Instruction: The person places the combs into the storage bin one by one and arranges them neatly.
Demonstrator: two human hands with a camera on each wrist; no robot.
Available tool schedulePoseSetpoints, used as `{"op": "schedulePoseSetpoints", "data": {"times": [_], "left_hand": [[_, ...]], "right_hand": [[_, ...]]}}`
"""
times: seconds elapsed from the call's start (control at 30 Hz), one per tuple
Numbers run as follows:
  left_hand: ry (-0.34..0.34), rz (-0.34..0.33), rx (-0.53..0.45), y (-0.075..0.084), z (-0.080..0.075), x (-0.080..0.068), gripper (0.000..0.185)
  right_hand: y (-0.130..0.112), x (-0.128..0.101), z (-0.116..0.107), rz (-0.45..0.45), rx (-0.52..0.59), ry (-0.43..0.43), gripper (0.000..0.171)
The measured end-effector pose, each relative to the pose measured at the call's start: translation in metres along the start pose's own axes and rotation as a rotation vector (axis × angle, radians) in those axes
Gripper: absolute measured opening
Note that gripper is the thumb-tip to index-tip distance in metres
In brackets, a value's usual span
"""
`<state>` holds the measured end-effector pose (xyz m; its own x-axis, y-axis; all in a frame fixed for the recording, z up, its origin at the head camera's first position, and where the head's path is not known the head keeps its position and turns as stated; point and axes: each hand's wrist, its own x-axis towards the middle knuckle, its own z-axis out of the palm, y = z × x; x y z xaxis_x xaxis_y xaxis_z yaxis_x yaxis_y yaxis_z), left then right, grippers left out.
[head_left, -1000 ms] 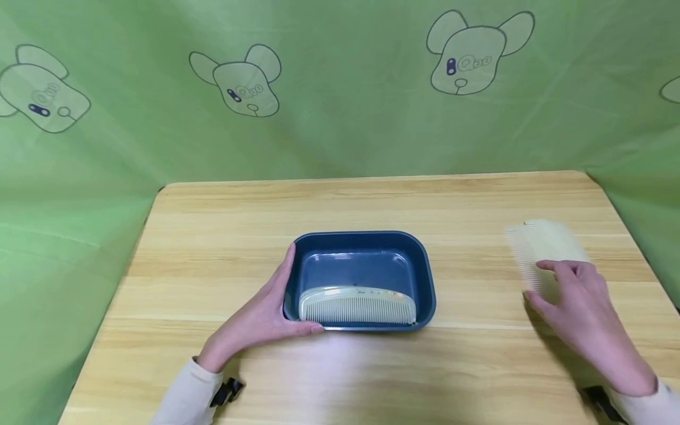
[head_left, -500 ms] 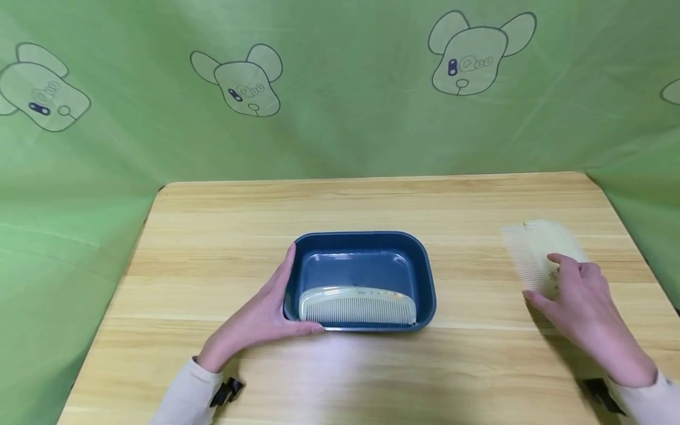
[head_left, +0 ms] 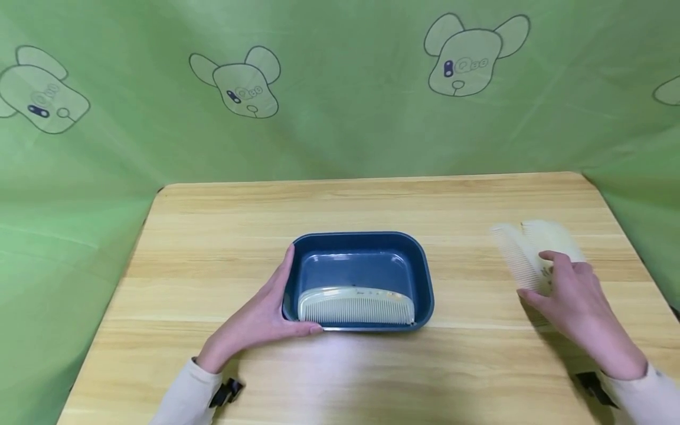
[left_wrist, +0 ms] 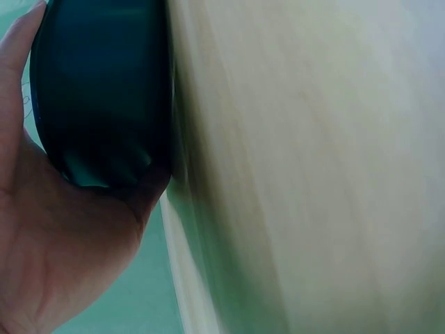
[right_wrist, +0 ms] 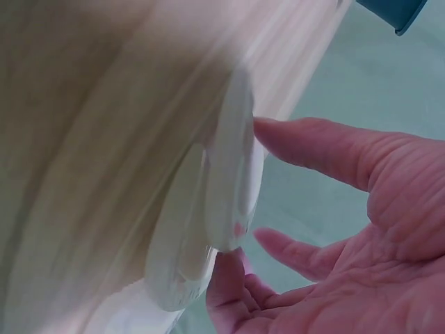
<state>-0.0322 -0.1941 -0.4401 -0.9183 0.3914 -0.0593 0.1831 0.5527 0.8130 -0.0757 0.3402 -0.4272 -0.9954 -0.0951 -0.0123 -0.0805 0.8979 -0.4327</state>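
Note:
My left hand (head_left: 260, 313) holds the left end of a dark blue rectangular tray (head_left: 361, 235), fingers along its side wall and thumb along the front. Inside, a pale comb (head_left: 356, 306) rests along the front wall, teeth toward me. At the right, my right hand (head_left: 576, 301) holds a whitish comb (head_left: 514, 255) between thumb and fingers; the index finger is lifted off in the right wrist view. This comb is tilted away from another pale comb (head_left: 552, 236) behind it, partly hidden by the hand. A further whitish shape (right_wrist: 125, 313) shows low in the right wrist view.
The wooden table (head_left: 345, 383) has rounded far corners. A green cloth (head_left: 340, 136) with printed cartoon heads hangs behind and at both sides. A black strap piece (head_left: 225, 392) sits at the left cuff.
The comb in my right hand has shifted left and come apart from the comb behind it. My right hand has moved slightly left. The left hand and tray stay put.

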Motion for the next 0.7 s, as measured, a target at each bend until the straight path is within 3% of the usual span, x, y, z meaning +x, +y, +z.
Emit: {"op": "schedulePoseSetpoints", "data": {"times": [0.13, 0.33, 0.57, 0.7], "left_hand": [[0.000, 0.003, -0.002, 0.000, 0.000, 0.000, 0.150], [-0.002, 0.016, -0.015, 0.000, 0.001, 0.004, 0.151], [0.004, 0.016, -0.001, 0.001, 0.001, 0.002, 0.150], [0.008, 0.013, 0.009, 0.002, 0.000, 0.000, 0.150]], "right_hand": [[-0.001, 0.001, 0.000, -0.015, -0.010, -0.003, 0.083], [-0.001, -0.002, -0.001, 0.030, 0.010, -0.088, 0.086], [-0.007, -0.003, 0.000, -0.092, 0.095, -0.076, 0.065], [-0.012, -0.003, -0.003, -0.100, 0.142, -0.090, 0.057]]}}
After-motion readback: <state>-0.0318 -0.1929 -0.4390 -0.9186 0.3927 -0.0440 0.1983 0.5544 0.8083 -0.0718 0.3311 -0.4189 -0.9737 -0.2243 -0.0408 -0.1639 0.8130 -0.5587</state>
